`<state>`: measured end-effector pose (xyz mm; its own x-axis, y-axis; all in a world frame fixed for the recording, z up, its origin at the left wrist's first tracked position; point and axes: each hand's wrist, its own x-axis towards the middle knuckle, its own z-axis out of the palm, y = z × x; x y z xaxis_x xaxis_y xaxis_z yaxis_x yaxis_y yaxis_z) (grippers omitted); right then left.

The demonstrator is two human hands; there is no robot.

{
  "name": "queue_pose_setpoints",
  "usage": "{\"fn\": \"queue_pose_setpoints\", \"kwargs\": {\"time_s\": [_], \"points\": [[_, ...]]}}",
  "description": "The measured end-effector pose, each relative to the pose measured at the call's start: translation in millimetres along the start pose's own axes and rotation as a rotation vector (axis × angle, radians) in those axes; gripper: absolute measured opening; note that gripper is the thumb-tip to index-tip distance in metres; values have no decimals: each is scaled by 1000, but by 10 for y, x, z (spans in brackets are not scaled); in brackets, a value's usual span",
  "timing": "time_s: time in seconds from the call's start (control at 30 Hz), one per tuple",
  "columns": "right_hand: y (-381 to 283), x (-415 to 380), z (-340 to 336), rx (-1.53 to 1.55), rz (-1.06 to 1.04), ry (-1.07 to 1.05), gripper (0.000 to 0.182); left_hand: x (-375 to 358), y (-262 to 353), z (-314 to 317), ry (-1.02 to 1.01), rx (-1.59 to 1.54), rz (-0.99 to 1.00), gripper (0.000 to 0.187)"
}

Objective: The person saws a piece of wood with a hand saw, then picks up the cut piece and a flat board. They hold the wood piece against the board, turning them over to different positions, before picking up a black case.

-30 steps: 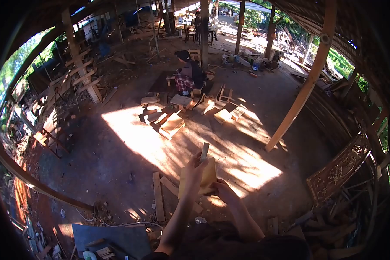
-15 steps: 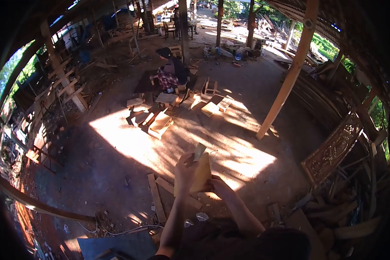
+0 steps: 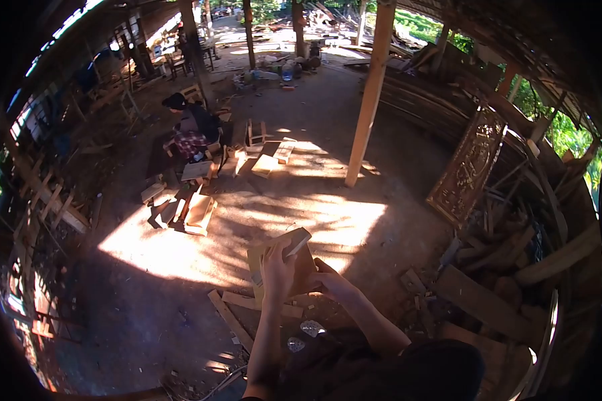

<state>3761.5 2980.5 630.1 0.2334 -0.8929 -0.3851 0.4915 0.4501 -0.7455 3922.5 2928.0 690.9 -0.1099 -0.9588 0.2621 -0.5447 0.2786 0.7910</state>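
Both hands hold a wooden board (image 3: 282, 262) up over the dirt floor, the left hand (image 3: 277, 271) gripping its front and the right hand (image 3: 330, 281) at its right edge. Beyond the board a seated person (image 3: 190, 130) works among wood pieces, with a post (image 3: 368, 93) to the right of the board and farther off. A carved panel (image 3: 467, 167) leans right of the post, and planks (image 3: 247, 304) lie just below the board.

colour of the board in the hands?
Pale tan bare wood board, seen in the head view.
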Motion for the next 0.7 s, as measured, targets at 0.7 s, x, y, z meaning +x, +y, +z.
{"fn": "queue_pose_setpoints", "kwargs": {"time_s": [0.7], "points": [[-576,-25,-791,-196,-48,56,35,-219,486,776,228,185,272,33]]}}
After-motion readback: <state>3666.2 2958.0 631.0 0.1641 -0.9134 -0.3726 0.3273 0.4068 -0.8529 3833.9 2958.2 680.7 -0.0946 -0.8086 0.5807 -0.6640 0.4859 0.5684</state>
